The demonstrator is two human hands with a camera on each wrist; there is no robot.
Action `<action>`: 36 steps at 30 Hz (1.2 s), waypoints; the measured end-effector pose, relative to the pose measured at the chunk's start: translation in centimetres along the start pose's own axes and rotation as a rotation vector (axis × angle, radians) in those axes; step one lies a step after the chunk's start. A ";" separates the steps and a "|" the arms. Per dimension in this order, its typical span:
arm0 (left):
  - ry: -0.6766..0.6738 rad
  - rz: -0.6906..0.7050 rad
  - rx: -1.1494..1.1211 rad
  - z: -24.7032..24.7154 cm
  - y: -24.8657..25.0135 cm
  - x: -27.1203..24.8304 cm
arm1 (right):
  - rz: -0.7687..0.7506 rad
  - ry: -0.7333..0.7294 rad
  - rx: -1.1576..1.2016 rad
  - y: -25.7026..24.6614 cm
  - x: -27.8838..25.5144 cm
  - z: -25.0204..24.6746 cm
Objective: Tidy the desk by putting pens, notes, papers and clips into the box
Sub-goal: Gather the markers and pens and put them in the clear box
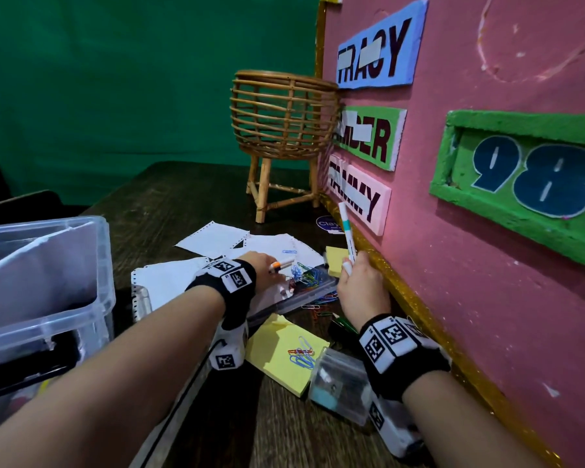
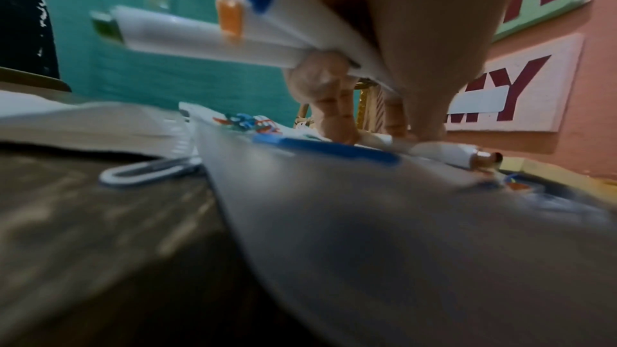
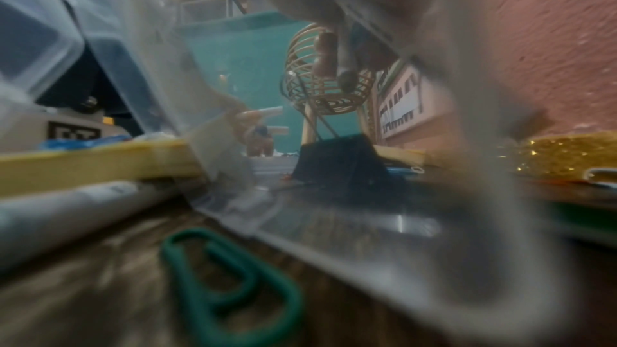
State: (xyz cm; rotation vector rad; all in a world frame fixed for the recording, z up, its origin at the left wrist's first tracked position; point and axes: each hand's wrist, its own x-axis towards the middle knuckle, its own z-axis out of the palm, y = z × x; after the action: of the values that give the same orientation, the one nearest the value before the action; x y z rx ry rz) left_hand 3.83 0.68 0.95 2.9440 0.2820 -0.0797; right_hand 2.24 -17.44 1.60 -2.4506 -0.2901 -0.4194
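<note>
My left hand [image 1: 273, 275] grips a bundle of white pens [image 2: 200, 33] with orange, blue and green bands. Its fingertips [image 2: 337, 131] reach down to more pens [image 2: 444, 152] lying on a flat clear case [image 1: 294, 304]. A heap of coloured paper clips [image 1: 306, 275] lies on that case. My right hand [image 1: 357, 278] holds a white pen with a teal band [image 1: 347, 231] upright, close to the pink board. White papers [image 1: 213, 238] lie behind the hands. The clear plastic box [image 1: 92, 298] stands at the left.
A yellow sticky pad [image 1: 277, 363] with clips [image 1: 301, 356] lies between my wrists, a second pad [image 1: 335, 260] is by the board. A small clear clip box [image 1: 341, 383] blocks the right wrist view. Nearby are a green paper clip [image 3: 233, 286], a black binder clip [image 3: 340, 165] and a wicker basket stand [image 1: 284, 119].
</note>
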 end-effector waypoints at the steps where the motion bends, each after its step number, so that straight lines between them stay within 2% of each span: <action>1: 0.000 -0.021 0.016 0.0 0.0 0.0 | -0.019 0.005 -0.006 0.0 0.0 -0.1; 4: 0.021 -0.098 0.013 -0.2 -0.1 -0.4 | -0.053 0.016 -0.025 0.0 -0.1 -0.1; 8: 0.109 -0.146 -0.230 -0.3 -0.1 -1.3 | -0.086 0.048 0.000 -0.1 -0.3 -0.4; 10: 0.216 -0.111 -0.542 -0.8 0.4 -2.3 | -0.118 0.061 0.090 -0.3 -0.6 -0.6; 12: 0.311 -0.068 -1.022 -1.8 1.3 -3.9 | -0.164 0.028 0.176 -0.5 -1.0 -0.8; 14: 0.296 0.002 -1.364 -2.8 2.2 -5.9 | -0.219 -0.066 0.217 -1.0 -1.6 -1.0; 16: 0.231 0.077 -1.492 -3.4 3.0 -7.3 | -0.270 -0.153 0.257 -1.8 -2.3 -1.2; 19: 0.123 0.070 -1.441 -3.9 3.6 -9.2 | -0.285 -0.194 0.361 -3.7 -3.4 -1.8; 21: 0.099 0.086 -1.460 -4.1 3.7 -10.0 | -0.261 -0.247 0.446 -4.6 -3.6 -2.1; 23: 0.137 0.083 -1.460 -4.3 3.5 -10.7 | -0.239 -0.333 0.493 -5.2 -4.2 -2.4; 26: 0.226 0.003 -1.455 -4.7 2.7 -11.6 | -0.162 -0.460 0.623 -5.5 -4.8 -2.8; 28: 0.285 -0.057 -1.488 -5.1 1.9 -12.2 | -0.091 -0.451 0.672 -5.6 -5.2 -3.3; 31: 0.307 -0.128 -1.425 -5.2 1.0 -12.9 | 0.010 -0.346 0.735 -5.6 -5.2 -4.3; 33: 0.266 -0.064 -1.301 -4.9 1.1 -13.6 | 0.022 -0.334 0.744 -5.7 -4.9 -4.6; 36: 0.130 0.097 -1.086 -4.5 2.6 -15.4 | 0.037 -0.387 0.740 -6.7 -5.5 -4.9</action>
State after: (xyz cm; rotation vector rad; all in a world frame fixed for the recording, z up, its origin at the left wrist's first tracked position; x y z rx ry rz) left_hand -10.59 -3.76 6.94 1.8760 0.1274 0.2138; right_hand -5.96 -15.79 6.94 -1.7801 -0.4631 0.1724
